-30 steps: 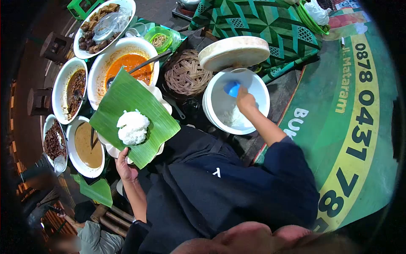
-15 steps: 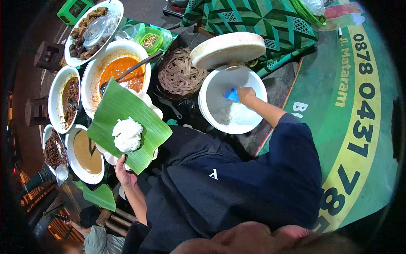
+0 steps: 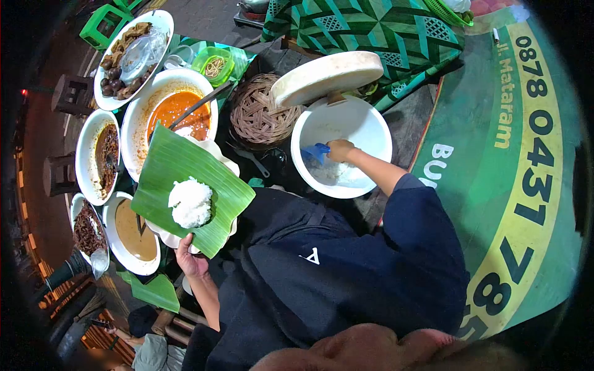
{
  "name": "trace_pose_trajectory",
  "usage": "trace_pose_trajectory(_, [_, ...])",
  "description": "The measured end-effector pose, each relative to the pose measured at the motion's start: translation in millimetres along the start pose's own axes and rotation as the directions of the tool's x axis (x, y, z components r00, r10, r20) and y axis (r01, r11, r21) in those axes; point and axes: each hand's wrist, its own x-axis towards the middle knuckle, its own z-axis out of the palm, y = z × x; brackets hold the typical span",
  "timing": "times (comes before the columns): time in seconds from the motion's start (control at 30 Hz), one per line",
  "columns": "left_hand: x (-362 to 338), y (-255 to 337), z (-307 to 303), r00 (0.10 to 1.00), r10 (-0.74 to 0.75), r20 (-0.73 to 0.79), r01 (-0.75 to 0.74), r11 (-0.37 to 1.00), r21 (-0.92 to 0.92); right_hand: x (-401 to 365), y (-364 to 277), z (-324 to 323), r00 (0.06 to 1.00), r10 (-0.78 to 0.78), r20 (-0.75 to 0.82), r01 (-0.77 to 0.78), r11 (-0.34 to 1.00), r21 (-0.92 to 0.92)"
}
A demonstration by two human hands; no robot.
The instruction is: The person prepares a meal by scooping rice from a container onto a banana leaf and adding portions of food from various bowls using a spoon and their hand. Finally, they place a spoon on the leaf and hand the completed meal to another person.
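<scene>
Right hand [image 3: 340, 150] fisted round blue scoop [image 3: 317, 152], in white tub [image 3: 371, 123] at 1 o'clock. Left hand [image 3: 192, 260] pinches leaf-lined plate [image 3: 179, 161] at 9 o'clock, under the rice mound [image 3: 190, 202]. Scoop shallow and hold plate level; scoop's load probably hidden.

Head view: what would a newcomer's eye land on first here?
The bright green banana leaf with its white rice mound, on a plate held up by the left hand at centre left. Next, the right hand gripping a blue scoop inside the big white tub at centre, and the orange curry bowl above the leaf.
</scene>
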Motion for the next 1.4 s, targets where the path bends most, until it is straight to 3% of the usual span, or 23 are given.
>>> trace_pose_trajectory(0.03, [0.6,0.3,-1.6,1.0,0.003,0.003,-0.003,1.0,0.005,1.0,-1.2,0.8,1.0,-0.002,-0.003,0.002,1.0,0.006])
trace_pose_trajectory(0.1, [0.7,-0.2,0.7,0.999,0.036,0.005,-0.036,0.999,0.034,-0.3,-3.1,-2.0,0.968,0.106,0.229,-0.171,0.943,0.286])
trace_pose_trajectory(0.13, [-0.3,0.6,3.4,1.0,0.017,0.017,-0.017,0.999,0.034,-3.4,-6.4,-3.5,0.967,0.108,0.229,-0.173,0.942,0.287])
trace_pose_trajectory(0.2, [-4.6,0.5,18.8,0.999,0.021,0.031,-0.022,0.998,0.051,-10.9,-14.2,-7.9,0.932,0.159,0.325,-0.304,0.831,0.466])
trace_pose_trajectory(0.37, [-2.4,-9.2,30.3,0.997,0.029,0.069,-0.038,0.99,0.134,-50.5,0.7,-30.4,0.946,-0.054,0.319,-0.155,0.79,0.593])
trace_pose_trajectory(0.43, [-7.0,-7.8,54.3,0.994,0.042,0.096,-0.054,0.991,0.126,-71.1,12.5,-42.3,0.924,-0.11,0.367,-0.182,0.717,0.673])
trace_pose_trajectory(0.5, [-1.2,-13.4,51.9,0.994,-0.01,0.107,-0.004,0.991,0.132,-116.0,6.6,-70.5,0.933,-0.121,0.34,-0.228,0.532,0.816])
trace_pose_trajectory(0.57, [-8.9,-5.9,72.5,0.99,0.0,0.144,-0.021,0.989,0.147,-133.9,19.6,-82.6,0.921,-0.27,0.281,-0.149,0.422,0.894])
trace_pose_trajectory(0.67, [0.7,-8.5,70.9,0.981,-0.035,0.189,0.009,0.99,0.14,-178.6,-17.5,-115.9,0.965,-0.254,0.059,0.063,0.447,0.893])
trace_pose_trajectory(0.77, [2.6,-10.9,81.8,0.974,0.018,0.224,-0.03,0.998,0.048,-209.8,-79.1,-138.0,0.931,-0.351,-0.099,0.247,0.407,0.88])
trace_pose_trajectory(0.9, [-3.4,-12.1,92.0,0.973,0.057,0.222,-0.048,0.998,-0.048,-202.9,-165.0,-118.8,0.806,-0.327,-0.494,0.587,0.546,0.597])
trace_pose_trajectory(0.93, [-4.2,-13.1,92.1,0.973,0.084,0.213,-0.072,0.995,-0.063,-192.6,-184.3,-109.5,0.6,-0.38,-0.703,0.721,0.637,0.271])
trace_pose_trajectory(0.97, [-5.1,-13.6,91.9,0.973,0.108,0.203,-0.094,0.993,-0.078,-183.4,-202.1,-100.2,0.334,-0.465,-0.82,0.73,0.678,-0.087])
trace_pose_trajectory(1.03, [-7.3,-10.2,89.5,0.971,0.171,0.165,-0.154,0.982,-0.11,-178.6,-225.4,-79.6,0.244,-0.639,-0.729,0.601,0.69,-0.404])
trace_pose_trajectory(1.13, [-8.9,-7.2,79.5,0.964,0.239,0.119,-0.223,0.966,-0.129,-181.6,-237.8,-55.9,0.155,-0.736,-0.659,0.64,0.583,-0.5])
trace_pose_trajectory(1.23, [-10.9,-9.0,74.7,0.956,0.274,0.103,-0.262,0.958,-0.116,-186.0,-241.9,-52.7,0.174,-0.744,-0.645,0.63,0.587,-0.508])
trace_pose_trajectory(1.27, [-10.4,-8.8,74.7,0.953,0.282,0.108,-0.268,0.955,-0.129,-188.5,-240.5,-56.4,0.335,-0.733,-0.592,0.643,0.637,-0.426])
trace_pose_trajectory(1.3, [-10.1,-9.0,75.2,0.951,0.29,0.112,-0.273,0.951,-0.144,-186.3,-239.1,-62.3,0.339,-0.735,-0.587,0.643,0.636,-0.427])
trace_pose_trajectory(1.37, [-10.8,-1.5,70.6,0.964,0.204,0.17,-0.191,0.978,-0.089,-178.5,-234.9,-78.4,0.465,-0.64,-0.612,0.819,0.574,0.022])
trace_pose_trajectory(1.4, [-9.4,-1.3,67.2,0.968,0.188,0.167,-0.175,0.981,-0.089,-175.7,-228.1,-86.9,0.554,-0.594,-0.583,0.827,0.475,0.301])
